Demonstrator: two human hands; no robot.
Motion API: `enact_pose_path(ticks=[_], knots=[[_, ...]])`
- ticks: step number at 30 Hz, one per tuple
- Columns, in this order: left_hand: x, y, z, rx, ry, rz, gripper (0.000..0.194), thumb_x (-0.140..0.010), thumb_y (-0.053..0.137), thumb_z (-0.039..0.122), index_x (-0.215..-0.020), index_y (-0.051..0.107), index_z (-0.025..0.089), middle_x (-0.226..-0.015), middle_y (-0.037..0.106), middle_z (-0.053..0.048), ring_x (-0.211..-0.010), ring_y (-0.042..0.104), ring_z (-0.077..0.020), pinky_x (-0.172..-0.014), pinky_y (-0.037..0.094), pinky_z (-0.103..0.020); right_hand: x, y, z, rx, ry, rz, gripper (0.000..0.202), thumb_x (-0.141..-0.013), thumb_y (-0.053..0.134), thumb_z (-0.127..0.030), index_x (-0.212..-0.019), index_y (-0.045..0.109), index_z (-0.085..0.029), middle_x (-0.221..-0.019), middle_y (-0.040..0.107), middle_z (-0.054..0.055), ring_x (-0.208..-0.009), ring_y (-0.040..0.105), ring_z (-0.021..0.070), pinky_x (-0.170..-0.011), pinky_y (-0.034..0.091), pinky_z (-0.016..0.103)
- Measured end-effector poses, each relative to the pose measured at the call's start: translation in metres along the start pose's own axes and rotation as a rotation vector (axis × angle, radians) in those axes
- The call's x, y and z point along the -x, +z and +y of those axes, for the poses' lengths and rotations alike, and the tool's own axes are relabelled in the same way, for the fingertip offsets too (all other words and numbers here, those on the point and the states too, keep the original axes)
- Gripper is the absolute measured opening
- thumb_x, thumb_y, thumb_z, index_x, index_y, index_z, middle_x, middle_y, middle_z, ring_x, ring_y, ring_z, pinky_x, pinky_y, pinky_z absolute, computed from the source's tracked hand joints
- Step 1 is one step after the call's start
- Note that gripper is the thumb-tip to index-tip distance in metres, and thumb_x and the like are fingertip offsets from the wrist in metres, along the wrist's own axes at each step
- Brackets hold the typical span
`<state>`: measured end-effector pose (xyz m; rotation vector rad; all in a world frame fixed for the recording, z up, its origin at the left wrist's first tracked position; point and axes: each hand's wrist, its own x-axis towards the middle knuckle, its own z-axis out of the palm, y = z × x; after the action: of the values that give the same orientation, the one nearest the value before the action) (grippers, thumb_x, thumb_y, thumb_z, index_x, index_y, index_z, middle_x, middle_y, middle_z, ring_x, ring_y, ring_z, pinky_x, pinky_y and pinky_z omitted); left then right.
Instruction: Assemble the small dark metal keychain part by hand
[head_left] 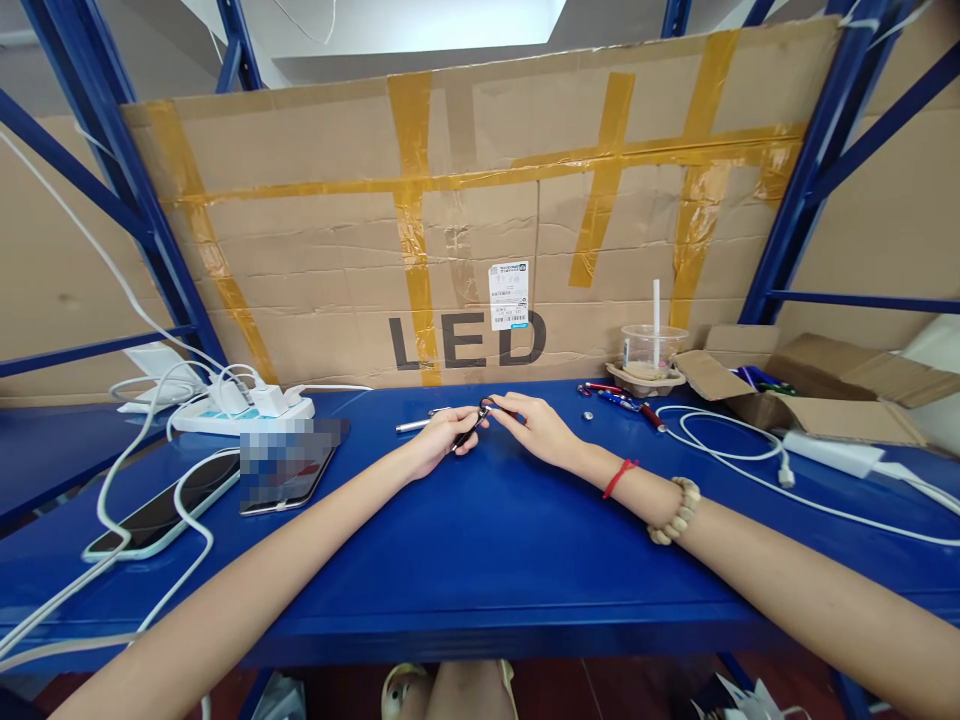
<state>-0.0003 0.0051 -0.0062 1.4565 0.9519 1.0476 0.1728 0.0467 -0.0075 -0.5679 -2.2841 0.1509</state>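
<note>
My left hand [444, 440] is closed around a slim black, pen-like item [466, 434] with a silver end, held just above the blue tabletop. At that silver end my right hand [536, 425] pinches a short black loop or strap [487, 402]; the fingertips partly hide it. The two hands meet near the middle of the table. Just behind my left hand lies a silver pen-like item [411, 426], its right end covered by the fingers.
At left are a power strip [300, 411], a phone [169, 505], a dark-screened device [319, 475] and white cables. To the right lie red and blue pen-like items [619, 400], a plastic cup [651, 350], an open cardboard box [847, 418] and a coiled white cable [720, 455].
</note>
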Motion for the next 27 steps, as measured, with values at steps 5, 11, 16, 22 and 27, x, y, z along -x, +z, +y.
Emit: enact_pose_path(ticks=[5, 11, 16, 22, 27], knots=[[0.001, -0.001, 0.004, 0.047, 0.002, -0.024, 0.019, -0.079, 0.050, 0.029, -0.080, 0.053, 0.011, -0.050, 0.040, 0.003, -0.040, 0.031, -0.0045, -0.042, 0.019, -0.019, -0.002, -0.003, -0.003, 0.047, -0.010, -0.010, 0.029, -0.091, 0.032, -0.030, -0.098, 0.058, -0.020, -0.085, 0.059, 0.004, -0.078, 0.055, 0.0144, -0.069, 0.042, 0.024], [-0.003, -0.009, -0.001, 0.161, -0.003, -0.058, 0.018, -0.076, 0.055, 0.027, -0.084, 0.054, 0.011, -0.066, 0.045, 0.000, -0.044, 0.033, -0.0031, -0.041, 0.019, -0.019, -0.002, -0.009, 0.000, 0.148, -0.110, -0.038, 0.028, -0.090, 0.033, -0.027, -0.104, 0.056, -0.019, -0.089, 0.059, 0.006, -0.084, 0.054, 0.0163, -0.071, 0.042, 0.025], [-0.003, -0.009, 0.000, 0.158, -0.005, -0.043, 0.019, -0.076, 0.056, 0.027, -0.083, 0.055, 0.010, -0.070, 0.045, -0.001, -0.044, 0.035, -0.0025, -0.041, 0.020, -0.018, -0.001, -0.007, 0.004, 0.111, -0.091, -0.027, 0.030, -0.090, 0.033, -0.026, -0.108, 0.056, -0.020, -0.090, 0.060, 0.006, -0.083, 0.055, 0.0160, -0.072, 0.043, 0.026], [0.002, -0.003, 0.006, 0.169, -0.005, 0.007, 0.021, -0.073, 0.059, 0.026, -0.088, 0.056, 0.011, -0.077, 0.049, -0.002, -0.044, 0.036, -0.0026, -0.041, 0.019, -0.019, 0.002, -0.004, 0.001, 0.054, 0.010, -0.036, 0.034, -0.090, 0.032, -0.028, -0.118, 0.050, -0.023, -0.096, 0.060, 0.004, -0.086, 0.056, 0.0148, -0.073, 0.043, 0.025], [0.002, -0.002, 0.005, 0.108, -0.003, -0.023, 0.027, -0.073, 0.059, 0.028, -0.092, 0.058, 0.010, -0.078, 0.052, -0.004, -0.043, 0.036, -0.0023, -0.042, 0.020, -0.020, 0.004, -0.005, -0.004, 0.040, 0.088, -0.084, 0.041, -0.084, 0.042, -0.030, -0.125, 0.041, -0.029, -0.101, 0.060, 0.001, -0.075, 0.057, 0.0122, -0.066, 0.044, 0.025]])
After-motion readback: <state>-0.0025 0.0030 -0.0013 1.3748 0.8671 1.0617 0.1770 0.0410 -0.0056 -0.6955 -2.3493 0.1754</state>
